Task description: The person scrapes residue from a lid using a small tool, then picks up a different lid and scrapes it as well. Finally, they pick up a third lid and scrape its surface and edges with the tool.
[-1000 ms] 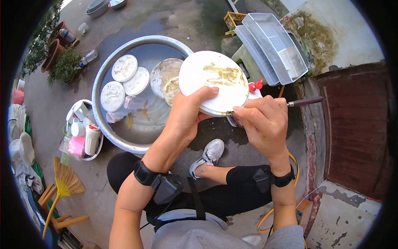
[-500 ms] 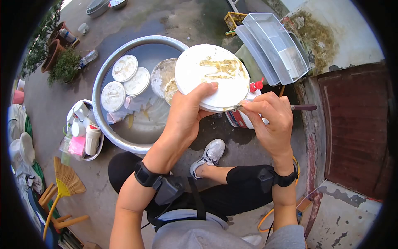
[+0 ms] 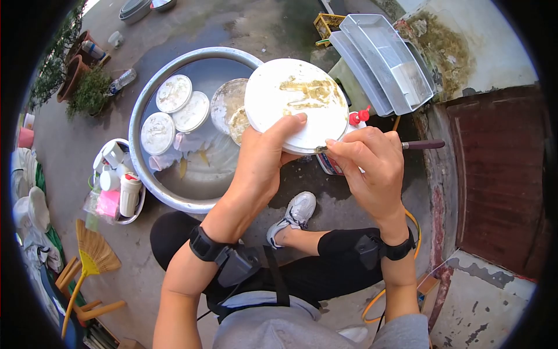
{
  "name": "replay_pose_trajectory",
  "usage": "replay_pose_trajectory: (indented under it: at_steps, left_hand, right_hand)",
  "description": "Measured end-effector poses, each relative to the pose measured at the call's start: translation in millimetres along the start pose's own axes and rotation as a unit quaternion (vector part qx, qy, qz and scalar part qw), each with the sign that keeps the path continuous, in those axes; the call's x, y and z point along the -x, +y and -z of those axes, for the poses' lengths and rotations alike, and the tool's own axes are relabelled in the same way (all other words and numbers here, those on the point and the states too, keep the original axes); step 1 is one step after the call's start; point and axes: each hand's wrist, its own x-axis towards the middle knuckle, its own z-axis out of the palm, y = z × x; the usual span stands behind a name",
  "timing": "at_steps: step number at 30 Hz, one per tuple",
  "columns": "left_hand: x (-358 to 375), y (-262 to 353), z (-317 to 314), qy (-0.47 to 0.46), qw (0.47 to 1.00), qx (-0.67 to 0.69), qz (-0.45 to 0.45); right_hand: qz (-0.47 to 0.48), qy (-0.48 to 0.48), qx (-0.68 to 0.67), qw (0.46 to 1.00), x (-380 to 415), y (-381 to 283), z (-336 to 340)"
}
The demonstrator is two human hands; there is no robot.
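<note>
My left hand (image 3: 268, 148) grips a round white lid (image 3: 290, 93) with brown stains, thumb on its face and the fingers mostly hidden beneath. My right hand (image 3: 369, 163) is closed on a tool with a dark handle (image 3: 424, 144), which sticks out to the right. Its fingertips touch the lid's lower right rim, where a dark bit shows. Behind the lid, a wide metal basin (image 3: 137, 131) holds water and several round lids, among them a white one (image 3: 174, 93) and a stained one (image 3: 228, 104).
Clear plastic bins (image 3: 386, 67) stand at the upper right, near a bottle with a red pump (image 3: 359, 116). A tub of cups and containers (image 3: 138, 210) is left of the basin. A yellow broom (image 3: 96, 256) lies lower left, beside wooden stool legs.
My right hand has shifted slightly left along the lid's rim, carrying the tool. The lid, in my left hand, has moved up a little.
</note>
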Motion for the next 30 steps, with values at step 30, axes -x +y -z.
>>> replay_pose_trajectory:
  at_steps: [30]
  left_hand:
    - [3.3,5.7,1.7,-0.012,0.998,0.059,0.023]
  right_hand:
    - [0.060,0.053,0.067,0.995,2.4,1.8,-6.1]
